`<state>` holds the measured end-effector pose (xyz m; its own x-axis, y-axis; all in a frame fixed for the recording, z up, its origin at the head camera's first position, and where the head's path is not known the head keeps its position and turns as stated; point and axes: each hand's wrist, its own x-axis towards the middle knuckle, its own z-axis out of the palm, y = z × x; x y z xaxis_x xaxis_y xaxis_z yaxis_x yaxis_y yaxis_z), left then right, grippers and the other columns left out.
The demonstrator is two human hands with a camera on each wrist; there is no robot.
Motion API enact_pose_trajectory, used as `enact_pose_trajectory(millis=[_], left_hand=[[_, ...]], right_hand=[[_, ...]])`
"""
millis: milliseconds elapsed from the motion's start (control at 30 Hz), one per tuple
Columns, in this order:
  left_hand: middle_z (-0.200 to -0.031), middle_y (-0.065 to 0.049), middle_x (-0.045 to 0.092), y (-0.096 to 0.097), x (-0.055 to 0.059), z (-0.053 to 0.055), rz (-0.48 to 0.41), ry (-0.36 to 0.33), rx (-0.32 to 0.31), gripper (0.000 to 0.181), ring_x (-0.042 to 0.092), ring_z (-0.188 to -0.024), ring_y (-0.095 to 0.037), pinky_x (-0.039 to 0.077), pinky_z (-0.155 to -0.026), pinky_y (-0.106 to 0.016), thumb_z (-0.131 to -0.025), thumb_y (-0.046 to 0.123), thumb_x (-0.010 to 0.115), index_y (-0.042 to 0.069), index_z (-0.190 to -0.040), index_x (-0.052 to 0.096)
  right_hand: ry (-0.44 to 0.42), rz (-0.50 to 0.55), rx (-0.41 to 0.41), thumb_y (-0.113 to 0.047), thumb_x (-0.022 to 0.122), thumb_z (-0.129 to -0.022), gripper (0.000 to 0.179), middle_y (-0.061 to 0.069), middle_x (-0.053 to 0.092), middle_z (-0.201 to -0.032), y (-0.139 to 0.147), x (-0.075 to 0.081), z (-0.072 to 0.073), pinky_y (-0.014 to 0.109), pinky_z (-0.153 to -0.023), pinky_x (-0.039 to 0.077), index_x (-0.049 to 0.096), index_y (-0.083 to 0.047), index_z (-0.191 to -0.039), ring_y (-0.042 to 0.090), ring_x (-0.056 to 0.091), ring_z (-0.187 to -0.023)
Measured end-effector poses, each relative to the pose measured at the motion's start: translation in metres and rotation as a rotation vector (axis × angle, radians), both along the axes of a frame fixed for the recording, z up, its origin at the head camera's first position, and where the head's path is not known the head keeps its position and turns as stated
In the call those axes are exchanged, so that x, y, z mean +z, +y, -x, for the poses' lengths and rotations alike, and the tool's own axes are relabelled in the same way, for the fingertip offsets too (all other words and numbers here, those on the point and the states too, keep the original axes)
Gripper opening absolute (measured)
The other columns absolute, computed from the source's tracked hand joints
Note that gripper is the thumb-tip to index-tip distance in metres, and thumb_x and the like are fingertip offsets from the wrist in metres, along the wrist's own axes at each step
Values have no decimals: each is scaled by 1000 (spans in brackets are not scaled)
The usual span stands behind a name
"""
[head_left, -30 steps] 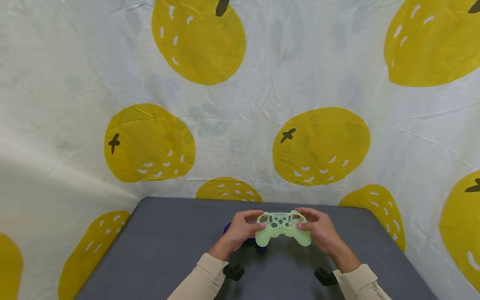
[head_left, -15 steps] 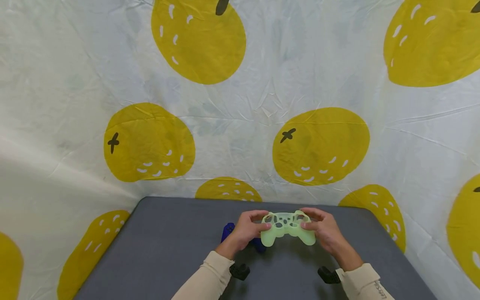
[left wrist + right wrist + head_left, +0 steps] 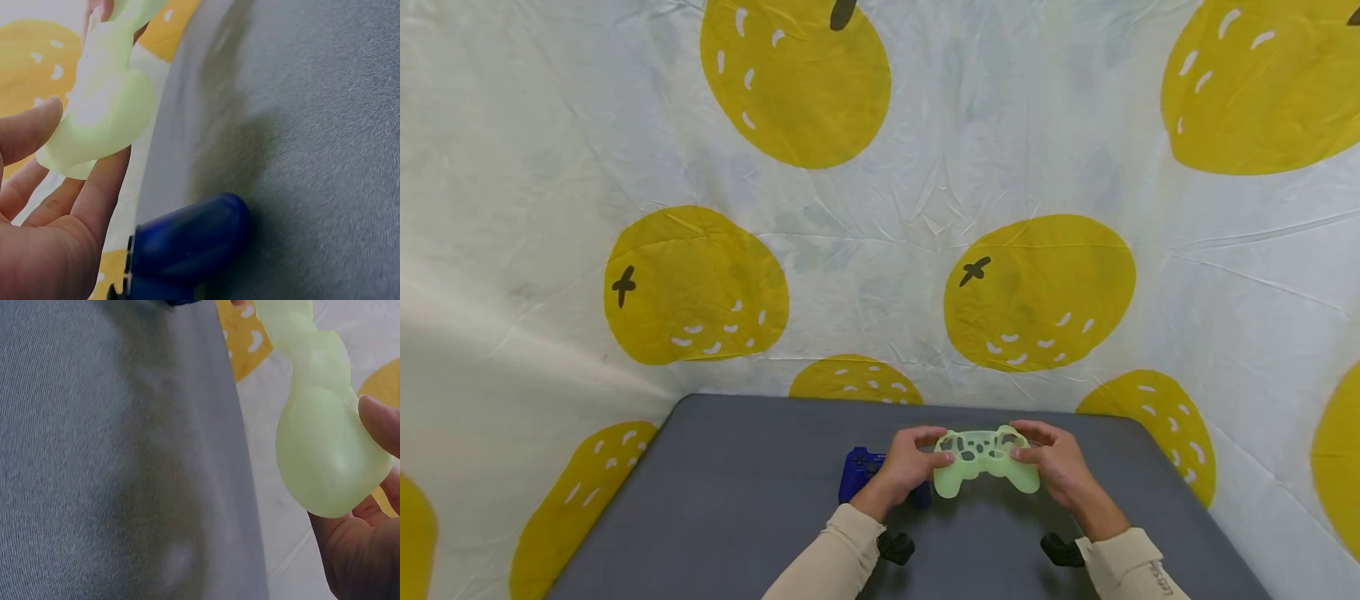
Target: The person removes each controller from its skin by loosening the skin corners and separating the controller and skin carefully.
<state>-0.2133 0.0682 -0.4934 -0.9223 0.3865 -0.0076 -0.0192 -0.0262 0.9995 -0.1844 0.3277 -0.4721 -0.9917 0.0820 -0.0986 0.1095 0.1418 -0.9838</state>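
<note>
A pale green, translucent game controller cover (image 3: 981,471) with cut-outs for sticks and buttons is held up above the table. My left hand (image 3: 908,463) grips its left end, thumb on the front face and fingers behind. At the other end my right hand (image 3: 1060,467) holds it the same way. In the left wrist view the cover's rounded handle (image 3: 112,112) sits between thumb and fingers; the right wrist view shows the other handle (image 3: 334,456). A dark blue game controller (image 3: 856,473) lies on the table, partly hidden behind my left hand and wrist.
The dark grey table (image 3: 737,500) reaches back to a white cloth (image 3: 865,292) printed with yellow fruit, which hangs behind and at both sides. Black wrist-worn devices (image 3: 897,548) hang beneath both wrists.
Both hands and the green cover have shifted slightly to the right. More of the blue controller now shows to the left of my left hand.
</note>
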Motion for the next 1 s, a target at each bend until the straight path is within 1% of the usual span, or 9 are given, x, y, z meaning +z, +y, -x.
enact_pose_trajectory(millis=[133,367,467,600,667,733,833,933,1000], left_hand=[[-142,-27,61,5,-2,-3,49,10,-2,46,74,-97,-19,65,-74,-38,-92,3,77,4,-138,67],[-146,-18,61,9,-8,-4,229,92,21,46,57,-136,-41,61,-88,-44,-92,10,79,11,-137,69],[-149,-18,60,10,-10,-6,293,121,16,48,57,-136,-41,60,-90,-45,-94,9,77,11,-141,66],[-138,-19,66,13,-15,-8,390,160,10,51,70,-83,-22,54,-64,-32,-95,8,74,9,-145,62],[-125,-24,70,15,-17,-9,431,179,9,51,52,-55,-14,42,-51,-28,-96,7,73,8,-146,62],[-122,-25,70,18,-19,-9,473,198,10,52,33,-45,-12,33,-46,-27,-95,6,73,7,-146,61],[-134,-23,68,22,-19,-10,548,239,16,52,34,-50,-16,30,-48,-28,-94,6,73,6,-145,61],[-143,-17,65,23,-17,-12,625,275,18,51,59,-75,-28,34,-53,-29,-95,9,74,6,-144,63],[-146,-16,64,22,-13,-14,663,295,12,49,64,-93,-36,37,-56,-30,-96,12,74,6,-143,63]], right_hand=[[-2,-32,-4,4,71,-94,56,32,42,-156,6,-7,1,26,-79,60,53,7,-147,8,65,-101],[-24,-96,-32,2,73,-93,58,33,43,-156,8,-20,5,21,-80,57,52,8,-148,8,64,-104],[-35,-98,-35,3,72,-93,57,33,45,-155,7,-28,6,22,-80,57,53,8,-146,13,65,-106],[-34,-108,-21,4,71,-93,56,34,44,-155,5,-39,6,21,-82,56,53,9,-146,34,59,-128],[-33,-112,-16,4,70,-93,56,34,44,-156,5,-43,7,19,-83,54,53,9,-146,43,49,-139],[-34,-109,-15,5,70,-93,57,35,44,-156,5,-46,7,17,-83,52,52,10,-146,47,41,-145],[-38,-117,-21,6,70,-91,57,35,44,-155,5,-49,8,16,-82,51,52,11,-146,49,38,-147],[-35,-142,-17,5,71,-91,58,35,47,-153,5,-51,7,19,-84,53,53,10,-145,48,42,-145],[-23,-179,-3,3,72,-91,58,35,49,-152,6,-52,6,25,-87,56,53,11,-145,49,46,-141]])
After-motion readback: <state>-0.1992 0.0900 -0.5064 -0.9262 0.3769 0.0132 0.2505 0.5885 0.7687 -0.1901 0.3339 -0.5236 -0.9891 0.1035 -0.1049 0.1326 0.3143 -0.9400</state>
